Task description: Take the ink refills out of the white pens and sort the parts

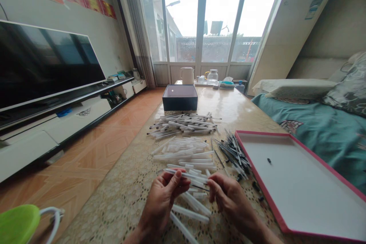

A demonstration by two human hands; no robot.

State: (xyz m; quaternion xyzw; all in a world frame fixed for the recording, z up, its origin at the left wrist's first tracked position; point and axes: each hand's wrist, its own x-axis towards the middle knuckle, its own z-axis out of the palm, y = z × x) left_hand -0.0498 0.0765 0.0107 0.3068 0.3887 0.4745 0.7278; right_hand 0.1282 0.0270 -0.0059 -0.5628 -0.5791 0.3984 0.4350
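Observation:
My left hand (168,187) is closed on a translucent white pen barrel (194,176), which slants slightly down to the right. At the barrel's right end, my right hand (225,194) is pinched closed. A thin dark refill (201,188) shows just below the barrel and runs to the right fingertips. Under and around both hands lie loose pen barrels (190,213). Beyond them is a heap of more barrels (183,148). Dark-tipped refills (233,152) are piled to the right, with small black pen parts (256,187) near them.
Farther up the table (114,198) lies a pile of pens with dark ends (185,124), before a dark open box (180,103). A pink-rimmed white tray (309,183) at right holds one small black piece (269,161). A kettle (187,75) and glass jug (212,77) stand at the far end.

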